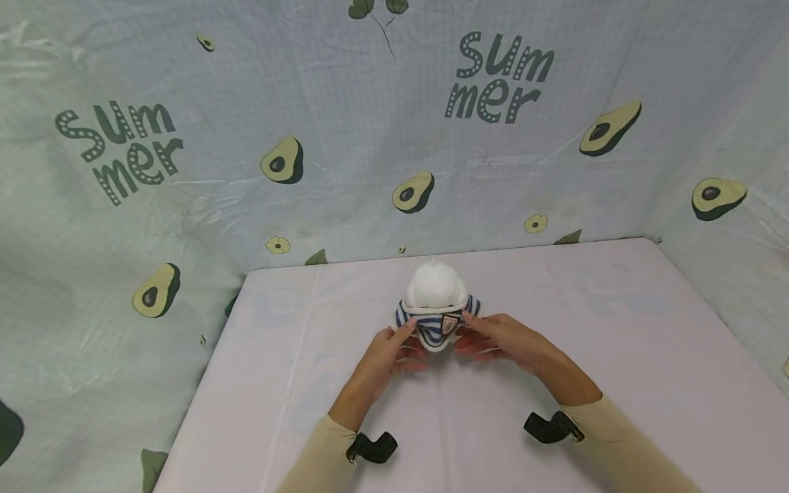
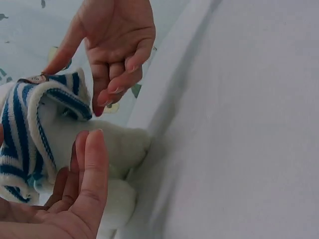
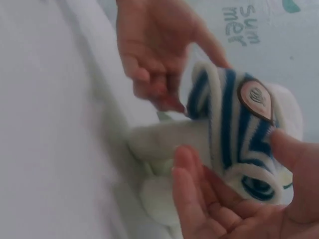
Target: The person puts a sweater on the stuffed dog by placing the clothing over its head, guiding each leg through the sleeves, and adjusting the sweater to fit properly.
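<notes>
My left fingers point(image 1: 409, 366) and right fingers point(image 1: 474, 347) are pinching the striped garment point(image 1: 431, 327); only wrist views are revealing white plush limbs point(image 2: 124, 145) below it.

Walled round a pale tabletop point(image 1: 542, 294) with printed sheeting point(image 1: 364, 123).
Hung behind and to both sides, wrinkled and shiny at the left. Printed with cut avocados point(image 1: 414, 192), with grey-green "summer" lettering point(image 1: 499, 79) twice, and with small yellow flowers point(image 1: 535, 223) and green leaves point(image 1: 317, 257) just above the tabletop's far edge. Marked, high near the middle, with rounded leaves point(image 1: 360, 7) on thin stems. Lightly creased along the tabletop.
</notes>
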A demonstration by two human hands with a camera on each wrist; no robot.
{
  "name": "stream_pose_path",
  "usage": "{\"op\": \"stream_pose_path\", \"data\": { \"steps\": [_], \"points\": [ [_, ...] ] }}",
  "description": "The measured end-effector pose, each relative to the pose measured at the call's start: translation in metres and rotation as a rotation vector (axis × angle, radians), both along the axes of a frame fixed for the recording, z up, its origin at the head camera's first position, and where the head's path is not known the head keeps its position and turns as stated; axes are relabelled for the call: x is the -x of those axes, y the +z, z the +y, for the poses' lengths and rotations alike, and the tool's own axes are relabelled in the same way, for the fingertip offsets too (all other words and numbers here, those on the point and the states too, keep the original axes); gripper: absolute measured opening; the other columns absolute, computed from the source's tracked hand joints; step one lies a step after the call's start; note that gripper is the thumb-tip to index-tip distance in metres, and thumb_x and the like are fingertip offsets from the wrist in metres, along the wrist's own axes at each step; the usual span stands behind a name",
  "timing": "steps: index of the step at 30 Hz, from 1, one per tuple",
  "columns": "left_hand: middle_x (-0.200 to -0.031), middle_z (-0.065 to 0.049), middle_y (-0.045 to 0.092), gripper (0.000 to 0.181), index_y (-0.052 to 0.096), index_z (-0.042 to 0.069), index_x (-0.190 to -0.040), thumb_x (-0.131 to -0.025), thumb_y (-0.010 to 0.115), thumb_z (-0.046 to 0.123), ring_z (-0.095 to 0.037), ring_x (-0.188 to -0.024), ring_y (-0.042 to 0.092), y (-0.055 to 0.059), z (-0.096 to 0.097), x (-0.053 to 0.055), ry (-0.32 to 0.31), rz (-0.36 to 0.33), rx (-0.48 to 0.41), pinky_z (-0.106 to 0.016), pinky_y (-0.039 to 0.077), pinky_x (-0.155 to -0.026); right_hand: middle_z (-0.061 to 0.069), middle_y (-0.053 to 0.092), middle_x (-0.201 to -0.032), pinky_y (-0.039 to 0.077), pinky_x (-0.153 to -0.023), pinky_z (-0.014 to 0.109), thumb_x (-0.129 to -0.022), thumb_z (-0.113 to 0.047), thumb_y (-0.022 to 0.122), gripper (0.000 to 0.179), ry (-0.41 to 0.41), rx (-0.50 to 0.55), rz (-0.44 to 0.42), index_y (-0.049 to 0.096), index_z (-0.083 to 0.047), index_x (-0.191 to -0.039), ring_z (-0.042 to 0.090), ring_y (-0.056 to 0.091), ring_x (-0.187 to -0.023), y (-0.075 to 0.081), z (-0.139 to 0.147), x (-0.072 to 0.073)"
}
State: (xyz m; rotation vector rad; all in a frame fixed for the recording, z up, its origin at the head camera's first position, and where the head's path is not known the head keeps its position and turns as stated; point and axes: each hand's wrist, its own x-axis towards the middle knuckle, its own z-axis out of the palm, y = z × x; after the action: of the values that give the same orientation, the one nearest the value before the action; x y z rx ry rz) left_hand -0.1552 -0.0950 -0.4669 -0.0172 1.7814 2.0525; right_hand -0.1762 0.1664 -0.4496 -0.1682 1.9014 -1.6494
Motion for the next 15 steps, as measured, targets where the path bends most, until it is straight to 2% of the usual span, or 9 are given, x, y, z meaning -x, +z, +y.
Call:
{"op": "stream_pose_path", "data": {
  "steps": [4, 9, 12, 15],
  "points": [
    [-0.108, -0.007, 0.068, 0.059, 0.052, -0.006, -0.133, -0.102, 0.059, 0.044, -0.017, -0.092, 0.066, -0.003, 0.011, -0.004, 0.017, 0.002, -0.089, -0.039, 0.060, -0.081, 0.012, 0.067, -0.123, 0.054, -0.098, 0.038, -0.107, -0.045, 0.046, 0.064, -0.036, 0.279, -0.097, 0.050, 0.010, -0.139, 0.021, 0.066, -0.112, -0.008, -0.011, -0.008],
    [-0.109, -0.002, 0.064, 0.045, 0.051, -0.001, -0.132, -0.103, 0.061, 0.031, -0.014, -0.092, 0.061, -0.004, 0.027, -0.005, 0.155, -0.086, -0.318, -0.031, 0.056, -0.079, 0.008, 0.060, -0.124, 0.050, -0.102, 0.032, -0.110, -0.034, 0.043, 0.039, -0.159, 0.616, -0.190, 0.051, -0.004, -0.132, 0.018, 0.061, -0.117, -0.016, -0.031, -0.017],
    [-0.112, -0.004, 0.063, 0.043, 0.048, -0.003, -0.136, -0.104, 0.059, 0.023, -0.015, -0.094, 0.060, -0.002, 0.034, -0.007, 0.221, -0.114, -0.464, -0.028, 0.054, -0.081, 0.004, 0.061, -0.125, 0.049, -0.104, 0.029, -0.110, -0.029, 0.042, 0.031, -0.226, 0.724, -0.206, 0.053, -0.009, -0.131, 0.015, 0.059, -0.119, -0.018, -0.042, -0.022],
    [-0.114, -0.006, 0.062, 0.046, 0.044, -0.006, -0.140, -0.104, 0.058, 0.019, -0.016, -0.094, 0.060, 0.000, 0.039, -0.010, 0.245, -0.105, -0.548, -0.026, 0.053, -0.082, 0.003, 0.061, -0.126, 0.049, -0.102, 0.027, -0.110, -0.026, 0.040, 0.033, -0.310, 0.790, -0.231, 0.047, -0.008, -0.138, 0.013, 0.059, -0.116, -0.018, -0.049, -0.024]
  ]
}}
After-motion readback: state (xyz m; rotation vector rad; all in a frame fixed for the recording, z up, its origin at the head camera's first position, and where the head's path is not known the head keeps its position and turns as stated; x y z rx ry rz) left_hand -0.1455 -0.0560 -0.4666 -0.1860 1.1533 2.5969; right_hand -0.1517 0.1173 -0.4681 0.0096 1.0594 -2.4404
